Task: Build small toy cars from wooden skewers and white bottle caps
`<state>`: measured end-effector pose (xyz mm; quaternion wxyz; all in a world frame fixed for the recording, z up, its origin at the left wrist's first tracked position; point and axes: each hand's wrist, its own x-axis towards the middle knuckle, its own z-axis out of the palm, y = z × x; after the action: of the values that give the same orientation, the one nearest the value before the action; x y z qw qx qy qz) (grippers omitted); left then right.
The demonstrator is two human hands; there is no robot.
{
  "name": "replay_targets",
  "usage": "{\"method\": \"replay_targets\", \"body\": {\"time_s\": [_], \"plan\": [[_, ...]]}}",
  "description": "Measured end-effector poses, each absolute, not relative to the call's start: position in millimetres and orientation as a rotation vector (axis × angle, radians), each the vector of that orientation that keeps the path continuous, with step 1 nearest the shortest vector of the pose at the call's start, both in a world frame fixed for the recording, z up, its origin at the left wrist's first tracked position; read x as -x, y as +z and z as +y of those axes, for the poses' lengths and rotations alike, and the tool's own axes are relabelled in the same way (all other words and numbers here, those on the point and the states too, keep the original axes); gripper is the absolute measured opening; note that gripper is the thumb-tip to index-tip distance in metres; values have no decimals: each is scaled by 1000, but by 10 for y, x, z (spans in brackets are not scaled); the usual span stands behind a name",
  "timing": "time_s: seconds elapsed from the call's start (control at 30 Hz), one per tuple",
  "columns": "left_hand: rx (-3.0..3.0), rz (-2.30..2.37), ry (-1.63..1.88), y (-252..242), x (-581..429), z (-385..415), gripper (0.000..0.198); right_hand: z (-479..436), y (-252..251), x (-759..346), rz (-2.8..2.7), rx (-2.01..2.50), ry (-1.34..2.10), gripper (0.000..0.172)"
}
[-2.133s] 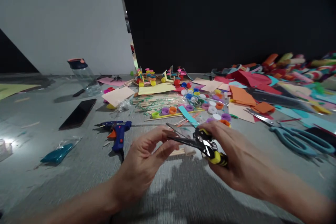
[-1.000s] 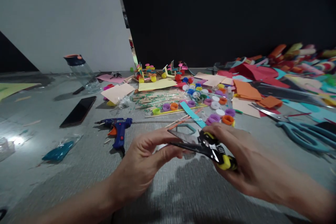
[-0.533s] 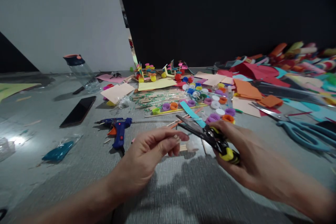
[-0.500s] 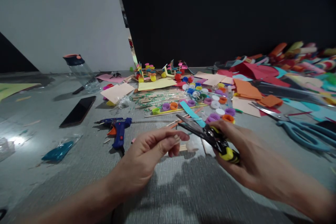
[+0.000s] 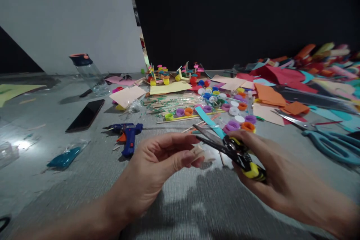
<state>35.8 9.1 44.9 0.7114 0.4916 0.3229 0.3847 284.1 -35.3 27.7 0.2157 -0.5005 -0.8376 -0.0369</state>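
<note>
My left hand [image 5: 160, 168] pinches small pale sticks [image 5: 198, 153], apparently wooden, between thumb and fingers. How many there are I cannot make out. In my right hand [image 5: 272, 176] is a pair of snips [image 5: 222, 147] with yellow-and-black handles, its dark blades parted and pointing left. The blade tips come close to my left fingertips; whether they touch is unclear. Just behind the snips lies a strip of turquoise paper [image 5: 209, 122]. A whitish, blurred object [image 5: 209, 156] shows on the table past my left fingers.
To the left are a blue glue gun [image 5: 129, 138], a phone [image 5: 86, 115] and a water bottle [image 5: 91, 77]. Wooden sticks [image 5: 168, 103] and coloured bottle caps [image 5: 233, 125] spread across the middle. Blue-handled scissors [image 5: 332, 142] and orange paper [image 5: 270, 95] lie at right.
My left fingers have opened a little and show more of the pale sticks. The snips have shifted slightly right and down, blades still apart. The whole view has moved a little.
</note>
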Motion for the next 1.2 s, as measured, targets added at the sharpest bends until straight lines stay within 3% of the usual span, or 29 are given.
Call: {"method": "replay_targets", "body": {"time_s": [0.4, 0.87, 1.2], "plan": [[-1158, 691, 908, 452, -362, 93, 11, -407, 301, -2828, -2282, 1447, -77, 40], [-1109, 743, 860, 423, -331, 88, 32, -377, 253, -2853, -2254, 1456, -147, 36], [-982, 681, 825, 498, -361, 56, 22, -367, 293, -2897, -2227, 1582, -63, 35]]}}
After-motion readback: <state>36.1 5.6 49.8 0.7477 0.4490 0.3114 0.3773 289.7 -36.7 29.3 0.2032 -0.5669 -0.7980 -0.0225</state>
